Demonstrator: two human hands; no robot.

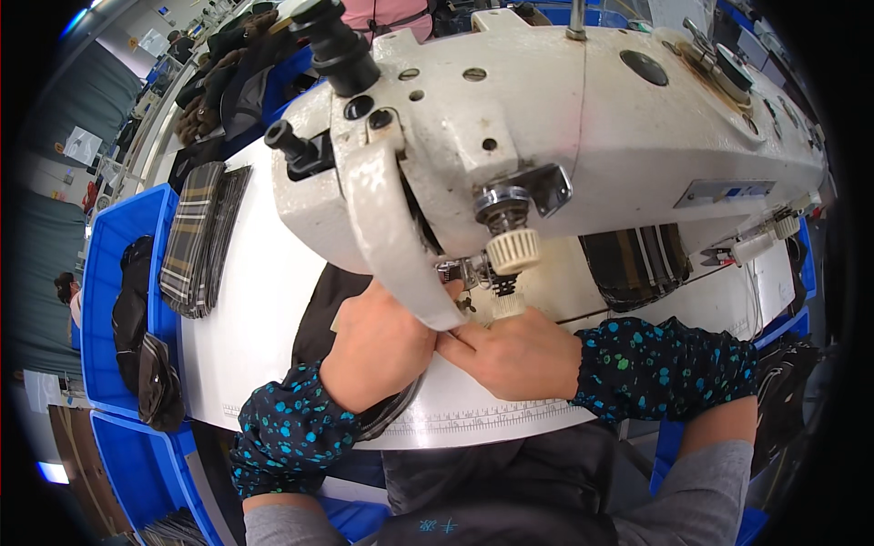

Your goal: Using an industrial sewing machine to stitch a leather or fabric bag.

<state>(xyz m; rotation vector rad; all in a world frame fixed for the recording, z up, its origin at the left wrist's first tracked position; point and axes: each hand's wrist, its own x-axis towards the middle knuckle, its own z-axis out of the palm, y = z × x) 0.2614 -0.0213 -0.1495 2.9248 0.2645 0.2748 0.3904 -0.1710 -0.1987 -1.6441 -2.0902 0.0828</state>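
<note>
A white sewing machine point(528, 118) stands over a white table, its presser foot point(451, 271) partly hidden by the curved white lever cover. My left hand point(382, 337) is closed on a dark piece of cloth point(320, 309) left of the needle area. One of its fingertips shows close to the presser foot, while its other fingers are mostly hidden. Just right of the cover, my right hand point(521, 355) has its thumb and fingers drawn together, almost touching the left hand. Whatever lies between those fingers is out of sight.
Left on the table lies a stack of plaid cloth pieces point(202, 241); another plaid stack point(637, 264) sits beneath the machine arm. Blue bins point(164, 214) holding dark cloth flank the left side. A ruler strip point(482, 419) runs along the table's front edge.
</note>
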